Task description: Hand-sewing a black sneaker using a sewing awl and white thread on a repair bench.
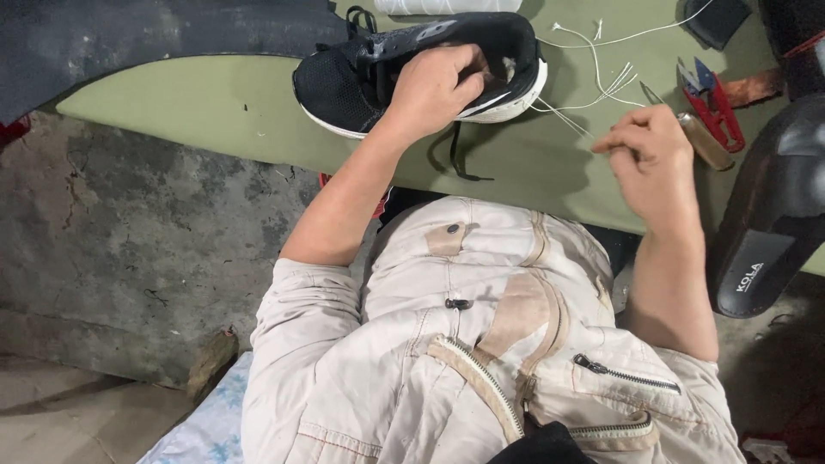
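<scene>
A black mesh sneaker (344,82) with a white sole lies on its side on the green worktop (215,107). My left hand (434,86) grips the shoe at its opening, fingers curled over the collar. My right hand (653,155) is closed, pinching white thread (593,90) that runs from the shoe's heel. A tool with a wooden handle and a metal tip (687,125) shows behind my right hand's fingers; whether the hand holds it is unclear. Black laces (455,159) hang off the table edge.
Red thread snips (713,103) lie at the right by the wooden handle. A black sandal (773,215) stands at the far right edge. A white spool (447,6) and a dark pouch (718,19) sit at the back. Concrete floor (129,258) lies to the left.
</scene>
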